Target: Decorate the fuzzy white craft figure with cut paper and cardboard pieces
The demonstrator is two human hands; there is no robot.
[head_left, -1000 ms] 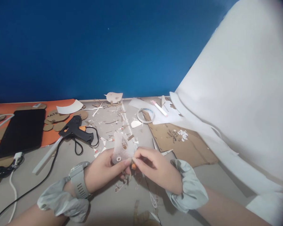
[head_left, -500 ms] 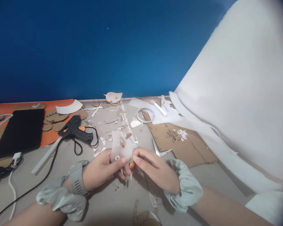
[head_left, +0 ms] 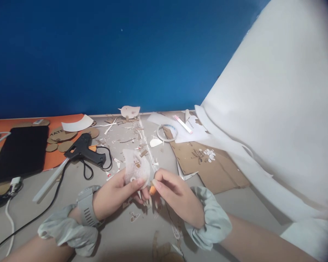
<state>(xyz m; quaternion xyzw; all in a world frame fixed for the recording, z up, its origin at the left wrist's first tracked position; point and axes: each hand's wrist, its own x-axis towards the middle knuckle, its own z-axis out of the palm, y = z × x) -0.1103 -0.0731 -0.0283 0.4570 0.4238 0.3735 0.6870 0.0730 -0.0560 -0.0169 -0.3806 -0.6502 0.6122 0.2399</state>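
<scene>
In the head view my left hand (head_left: 120, 189) is closed on a translucent whitish sheet (head_left: 136, 165), its thumb flat across the lower part. A small brown-filled opening and a white ring shape show on the sheet. My right hand (head_left: 175, 193) pinches a slim tool with an orange end (head_left: 152, 190), close to the sheet's right edge. Most of that tool is hidden by the fingers, so its kind is unclear. Below the hands, a small cut scrap (head_left: 134, 217) lies on the grey table.
A black glue gun (head_left: 86, 151) with its cord lies left, beside a black tablet (head_left: 20, 153). A cardboard sheet (head_left: 221, 167), a tape roll (head_left: 167, 133) and a pink-and-white marker (head_left: 183, 124) are at right. Paper scraps litter the middle; a bird cutout (head_left: 129, 111) stands behind.
The sheet in my left hand has tilted and shifted slightly left. More of the orange end shows at my right fingertips. The whole view has shifted a little.
</scene>
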